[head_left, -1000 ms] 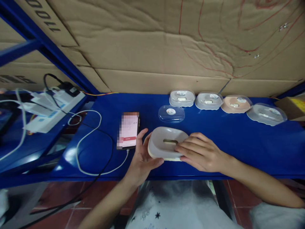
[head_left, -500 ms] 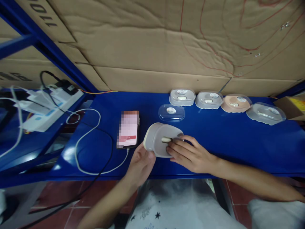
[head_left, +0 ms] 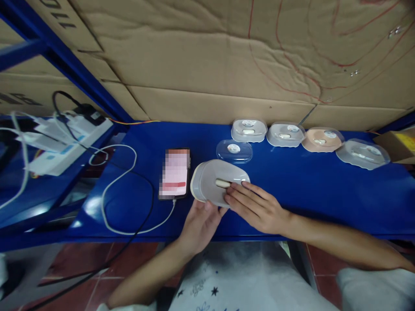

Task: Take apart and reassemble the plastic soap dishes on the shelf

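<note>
Blue table (head_left: 304, 194): phone (head_left: 175, 175); cases (head_left: 281, 137); lid (head_left: 227, 156), seemingly

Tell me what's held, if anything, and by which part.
A gray container, by its near side in the left hand; the right hand lays fingers on its top beside the pale handle, that thumb hidden.

Underside of the grey container (head_left: 209, 179) out of view; fingers of the left hand (head_left: 201, 226) mostly hidden beneath it. Right hand (head_left: 262, 211) covers the container's near right part, so the right end of the pale insert (head_left: 222, 183) cannot be made out. Phone (head_left: 175, 188) screen pixelated, unreadable. Print on round sticker (head_left: 233, 148) too small to read. Power strip (head_left: 61, 160) sockets largely obscured by plugs (head_left: 42, 140). Cardboard box (head_left: 394, 144) and right sleeve (head_left: 376, 287) cut by right edge.
</note>
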`<state>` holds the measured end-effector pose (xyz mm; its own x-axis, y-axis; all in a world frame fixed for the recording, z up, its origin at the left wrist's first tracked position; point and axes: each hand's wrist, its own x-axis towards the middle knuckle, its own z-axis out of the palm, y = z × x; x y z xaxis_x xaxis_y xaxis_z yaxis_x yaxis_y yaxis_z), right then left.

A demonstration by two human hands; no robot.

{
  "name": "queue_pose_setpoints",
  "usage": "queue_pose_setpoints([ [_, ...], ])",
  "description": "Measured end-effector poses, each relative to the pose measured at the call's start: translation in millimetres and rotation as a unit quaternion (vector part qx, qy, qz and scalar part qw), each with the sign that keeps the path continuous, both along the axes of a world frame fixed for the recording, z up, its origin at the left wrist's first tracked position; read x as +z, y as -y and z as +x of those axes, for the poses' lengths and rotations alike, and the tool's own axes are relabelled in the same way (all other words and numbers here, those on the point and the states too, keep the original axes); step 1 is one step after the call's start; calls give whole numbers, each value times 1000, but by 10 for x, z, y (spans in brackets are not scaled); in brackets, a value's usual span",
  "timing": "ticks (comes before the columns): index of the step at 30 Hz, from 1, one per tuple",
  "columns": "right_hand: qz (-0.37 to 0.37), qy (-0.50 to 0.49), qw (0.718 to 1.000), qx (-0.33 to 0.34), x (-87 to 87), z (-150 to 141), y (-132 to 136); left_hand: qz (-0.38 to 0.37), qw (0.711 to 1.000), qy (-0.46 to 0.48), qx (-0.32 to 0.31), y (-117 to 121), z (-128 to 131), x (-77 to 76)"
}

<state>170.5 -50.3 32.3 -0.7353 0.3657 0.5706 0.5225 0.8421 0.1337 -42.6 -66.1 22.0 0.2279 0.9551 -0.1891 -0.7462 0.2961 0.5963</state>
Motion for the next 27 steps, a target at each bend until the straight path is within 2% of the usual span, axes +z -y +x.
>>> queue_pose_setpoints([
  [3, -50, -22, 998, 8, -20, -16, -46, -17, 1000, 0, 2, -23, 13, 10],
  [8, -203, -87, 970, 101, -103, 76, -286, -50, 996, -63, 42, -64, 10, -2],
  [9, -225, -109, 964, 86, -122, 121, -362, -59, 995, -67, 37, -67, 10, 3],
  [11, -252, -135, 958, -1, -159, 222, -523, -76, 995, -66, 20, -65, 4, 21],
  [13, -271, -108, 952, -95, -194, 316, -665, -94, 993, -68, 3, -58, -12, 44],
  [14, -278, -79, 950, -121, -211, 353, -717, -101, 993, -68, -4, -54, -23, 55],
  [17, -274, -21, 951, -144, -243, 414, -782, -100, 993, -61, -18, -47, -58, 78],
  [22, -211, -46, 960, -176, -215, 463, -733, -84, 995, -49, -35, -23, -100, 92],
  [25, -265, 6, 953, -147, -166, 523, -723, -87, 994, -43, -50, 0, -114, 111],
  [27, -285, -10, 947, -148, -104, 542, -703, -85, 994, -36, -52, 9, -113, 136],
])
